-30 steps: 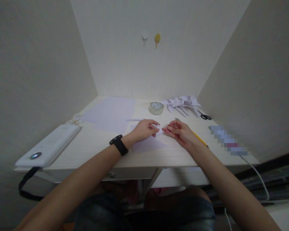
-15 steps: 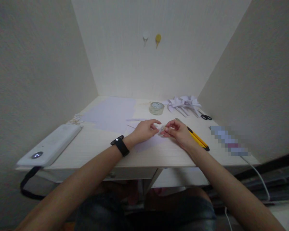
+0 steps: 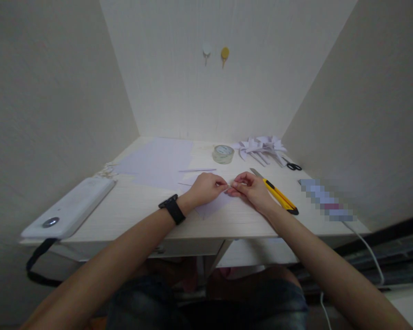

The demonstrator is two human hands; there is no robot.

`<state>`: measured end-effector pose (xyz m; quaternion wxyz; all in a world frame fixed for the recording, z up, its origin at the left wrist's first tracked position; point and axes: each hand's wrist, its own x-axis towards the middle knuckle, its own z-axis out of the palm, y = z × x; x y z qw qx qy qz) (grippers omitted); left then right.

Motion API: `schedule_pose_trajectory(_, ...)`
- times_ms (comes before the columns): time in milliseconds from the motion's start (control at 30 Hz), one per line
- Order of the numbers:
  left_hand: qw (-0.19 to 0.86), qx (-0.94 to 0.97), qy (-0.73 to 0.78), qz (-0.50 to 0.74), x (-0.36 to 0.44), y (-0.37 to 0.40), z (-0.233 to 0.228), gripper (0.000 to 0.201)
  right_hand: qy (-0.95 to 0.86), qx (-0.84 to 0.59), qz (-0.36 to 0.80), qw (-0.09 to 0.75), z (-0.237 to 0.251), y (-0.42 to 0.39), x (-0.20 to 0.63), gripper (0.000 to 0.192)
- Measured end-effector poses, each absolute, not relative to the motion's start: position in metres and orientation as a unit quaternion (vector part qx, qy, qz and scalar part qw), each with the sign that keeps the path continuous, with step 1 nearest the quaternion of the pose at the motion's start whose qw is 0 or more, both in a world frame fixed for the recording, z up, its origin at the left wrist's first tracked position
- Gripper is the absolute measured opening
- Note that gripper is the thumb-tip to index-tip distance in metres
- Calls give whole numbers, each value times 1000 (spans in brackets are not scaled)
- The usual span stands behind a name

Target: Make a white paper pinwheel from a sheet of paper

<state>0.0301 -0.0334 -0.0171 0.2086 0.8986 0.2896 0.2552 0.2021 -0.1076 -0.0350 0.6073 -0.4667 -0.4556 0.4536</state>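
Observation:
My left hand [image 3: 208, 187], with a black watch [image 3: 172, 207] on its wrist, has its thumb and forefinger pinched together. My right hand [image 3: 249, 187] is also closed in a pinch, its fingertips meeting those of the left. A small whitish bit shows between the fingertips, too small to name. Below both hands lies a white paper piece [image 3: 211, 206], partly covered by them. Just beyond the left hand is a thin paper stick [image 3: 197, 170]. A yellow utility knife [image 3: 278, 195] with its blade out lies beside my right hand.
A tape roll [image 3: 223, 155] stands toward the back. Paper pinwheels [image 3: 258, 149] are heaped at the back right, near black scissors [image 3: 292, 165]. White paper sheets [image 3: 158, 160] spread at back left. A white device [image 3: 69, 206] sits left; a blurred-out object [image 3: 326, 199] lies right.
My left thumb and forefinger, apart before, have closed in a pinch and come together with the right fingertips. The small whitish thing is now mostly hidden between them.

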Motion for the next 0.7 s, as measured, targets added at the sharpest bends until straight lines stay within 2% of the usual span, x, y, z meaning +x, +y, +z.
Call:
schedule_pose_trajectory(200,239,893,277,263,30,-30,-20,25,-463,-464,455,602,-36,-108,202,41)
schedule_pose_trajectory(467,358,851,273,269,28,-28,-20,20,-471,-440,484,592,-35,-109,204,40)
schedule_pose_trajectory(700,273,884,279,257,30,-30,-17,20,-426,-440,506,607,-31,-110,210,39)
